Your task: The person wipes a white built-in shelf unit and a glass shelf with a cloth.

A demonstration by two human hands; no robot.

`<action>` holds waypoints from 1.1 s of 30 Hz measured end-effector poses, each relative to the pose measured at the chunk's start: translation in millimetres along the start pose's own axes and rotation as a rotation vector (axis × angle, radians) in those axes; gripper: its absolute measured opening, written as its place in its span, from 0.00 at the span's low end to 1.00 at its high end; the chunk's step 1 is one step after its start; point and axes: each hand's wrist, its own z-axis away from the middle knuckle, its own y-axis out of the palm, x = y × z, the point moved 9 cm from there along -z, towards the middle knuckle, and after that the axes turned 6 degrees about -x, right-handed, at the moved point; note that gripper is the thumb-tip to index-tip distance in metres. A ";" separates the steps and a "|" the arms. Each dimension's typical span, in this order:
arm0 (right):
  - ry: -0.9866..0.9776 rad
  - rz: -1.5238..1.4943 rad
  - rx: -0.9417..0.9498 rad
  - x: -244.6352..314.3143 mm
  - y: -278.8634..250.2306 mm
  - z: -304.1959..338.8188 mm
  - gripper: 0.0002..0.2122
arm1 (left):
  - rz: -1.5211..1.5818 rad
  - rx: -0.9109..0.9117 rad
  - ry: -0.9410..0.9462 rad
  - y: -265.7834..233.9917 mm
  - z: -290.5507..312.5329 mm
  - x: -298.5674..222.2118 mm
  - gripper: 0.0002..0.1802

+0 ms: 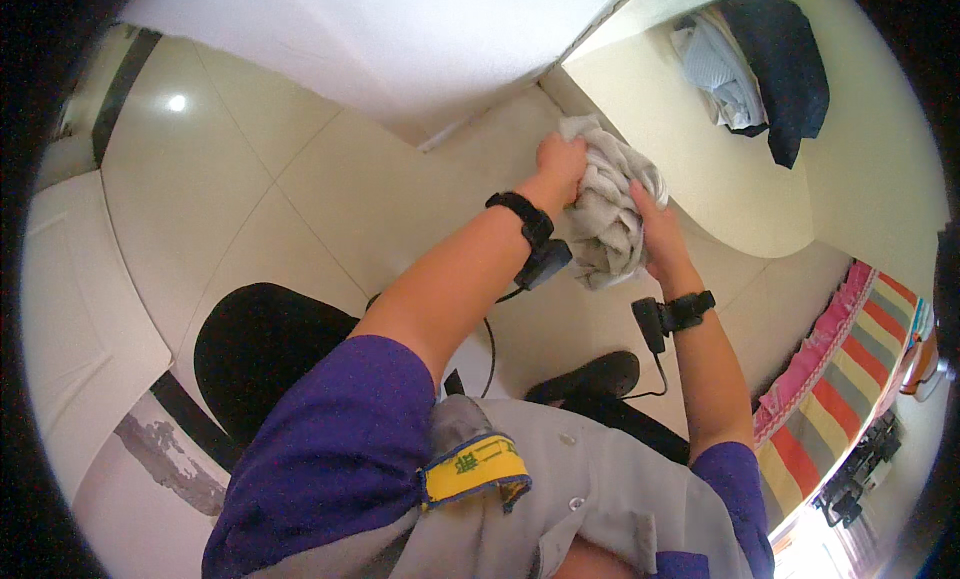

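Between my two hands is a bunched grey-beige cloth (608, 214), crumpled into loose folds and held out in front of me above the tiled floor. My left hand (563, 164) grips its upper left side, the fingers closed into the folds. On the right edge, my right hand (658, 224) holds the cloth with the thumb lying over it; the other fingers are partly hidden behind. Part of the cloth hangs down below the hands. Each wrist wears a black strap with a small black device and a cable.
A pale curved shelf (690, 129) stands just beyond the cloth, with folded dark and light blue clothes (770, 74) on it. White wall corner (420, 129) juts out ahead. A striped cover with pink frill (825, 379) lies at right, a white-covered surface (90, 289) at left.
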 end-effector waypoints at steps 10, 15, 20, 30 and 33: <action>-0.365 0.571 -0.328 77.7 4.7 9.8 0.27 | -0.207 -0.244 0.408 -7.6 21.3 -101.2 0.13; -0.468 0.704 -0.454 77.1 -20.0 16.1 0.25 | -0.712 -0.174 0.587 20.8 20.6 -75.7 0.13; -0.409 0.526 -0.369 57.2 -18.5 -9.7 0.23 | -0.849 -0.137 0.705 20.7 -7.4 -74.9 0.15; -0.409 0.569 -0.323 65.0 -19.0 -1.5 0.23 | -1.047 -0.013 0.702 38.9 18.2 -78.2 0.12; -0.383 0.456 -0.266 67.3 -21.8 1.5 0.24 | -0.915 -0.069 0.676 27.2 15.2 -91.7 0.11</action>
